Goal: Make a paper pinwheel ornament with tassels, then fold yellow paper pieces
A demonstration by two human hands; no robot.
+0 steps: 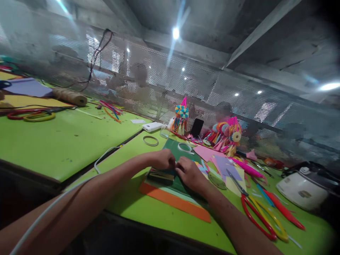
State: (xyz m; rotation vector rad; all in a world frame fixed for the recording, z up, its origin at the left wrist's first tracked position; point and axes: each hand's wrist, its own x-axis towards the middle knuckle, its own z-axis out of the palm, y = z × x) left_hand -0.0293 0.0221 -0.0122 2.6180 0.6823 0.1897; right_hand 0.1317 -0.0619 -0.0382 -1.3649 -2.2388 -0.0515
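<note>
My left hand (164, 159) is closed in a pinch over a small dark stack (160, 175) on the green sheet (171, 146). Fingertip to fingertip with it, my right hand (190, 174) is also closed in a pinch. Whatever lies between the fingers is too small to make out. Under the green sheet, pale green and orange paper (175, 201) stick out toward the table's front edge. A white tape ring (185, 147) lies on the sheet just beyond my hands, and another ring (150, 141) rests on the table to its left.
Large scissors (259, 212) with red and yellow handles lie at the right, near a white appliance (302, 187). Colourful tasselled ornaments (181, 115) and a phone (197, 127) stand at the back. A white cable (99, 164) crosses my left forearm. Twine (69, 96) lies far left.
</note>
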